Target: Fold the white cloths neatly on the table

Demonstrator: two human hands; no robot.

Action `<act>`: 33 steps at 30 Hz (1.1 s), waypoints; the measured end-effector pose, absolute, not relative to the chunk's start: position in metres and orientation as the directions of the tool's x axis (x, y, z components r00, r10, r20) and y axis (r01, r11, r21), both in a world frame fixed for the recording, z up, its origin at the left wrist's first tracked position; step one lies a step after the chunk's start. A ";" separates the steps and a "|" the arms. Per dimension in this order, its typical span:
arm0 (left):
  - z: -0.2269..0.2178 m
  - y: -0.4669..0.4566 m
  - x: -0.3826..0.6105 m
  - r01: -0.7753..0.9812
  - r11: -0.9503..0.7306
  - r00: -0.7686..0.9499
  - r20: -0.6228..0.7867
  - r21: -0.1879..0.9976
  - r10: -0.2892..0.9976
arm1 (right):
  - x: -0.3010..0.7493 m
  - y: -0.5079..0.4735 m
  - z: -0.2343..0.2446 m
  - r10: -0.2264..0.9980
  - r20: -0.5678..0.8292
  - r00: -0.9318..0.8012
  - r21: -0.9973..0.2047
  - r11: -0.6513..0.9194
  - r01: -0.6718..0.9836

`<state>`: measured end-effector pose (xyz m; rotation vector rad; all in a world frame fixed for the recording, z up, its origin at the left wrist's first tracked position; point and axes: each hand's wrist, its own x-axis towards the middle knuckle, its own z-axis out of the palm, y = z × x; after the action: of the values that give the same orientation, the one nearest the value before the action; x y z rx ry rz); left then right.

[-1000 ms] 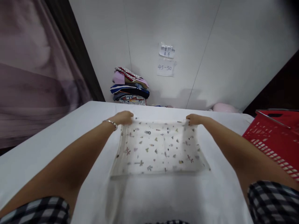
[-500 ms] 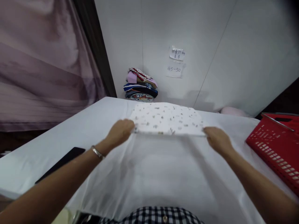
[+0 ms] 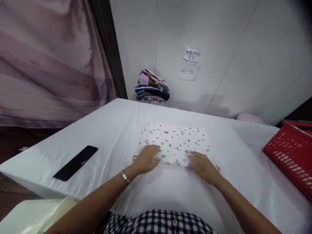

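Observation:
A white cloth with small printed motifs [image 3: 175, 139] lies folded into a flat rectangle on the white-covered table [image 3: 117, 130]. My left hand [image 3: 148, 159] rests on its near left corner, fingers stretched out and thumb apart. On the near right part of the cloth lies my right hand [image 3: 203, 165], its fingers extended and a little blurred. Neither hand grips the fabric. Parts of the cloth's near corners are hidden under my hands.
A black phone-like slab [image 3: 76, 162] lies on the table's left side. At the right edge stands a red plastic basket [image 3: 290, 152]. Folded clothes [image 3: 153, 87] are stacked beyond the far edge, by a wall with paper notes [image 3: 188, 71]. A pink curtain [image 3: 48, 65] hangs at left.
The cloth has come down flat onto the table, nearer to me. Both hands have let go of its corners, moved inward and now lie on it with fingers spread.

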<state>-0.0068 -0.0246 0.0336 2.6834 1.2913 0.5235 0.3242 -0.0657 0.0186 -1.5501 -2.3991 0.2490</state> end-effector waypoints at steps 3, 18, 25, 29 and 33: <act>0.022 -0.017 0.020 0.717 -0.666 0.614 0.269 0.204 0.743 | 0.279 -0.054 0.016 0.875 0.091 -0.475 -0.260 0.482 0.837; 0.002 0.001 -0.004 0.905 -0.382 0.359 0.144 0.187 0.922 | 0.348 -0.070 -0.015 0.943 -0.017 -0.332 -0.236 0.319 0.918; -0.003 0.071 0.018 0.967 -0.228 0.202 0.201 0.114 0.958 | 0.243 0.003 0.013 0.904 0.020 -0.427 -0.296 0.414 0.861; -0.021 0.080 0.003 0.985 -0.128 0.106 0.171 0.119 0.980 | 0.217 0.016 -0.001 0.885 -0.056 -0.462 -0.282 0.430 0.858; -0.019 0.084 0.007 0.986 -0.102 0.082 0.151 0.131 0.985 | 0.216 0.011 -0.015 0.879 -0.040 -0.476 -0.258 0.451 0.854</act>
<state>0.0066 0.0835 -0.0187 2.3149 2.1084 0.3160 0.2163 0.0111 -0.0148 -1.5516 -2.5902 0.3712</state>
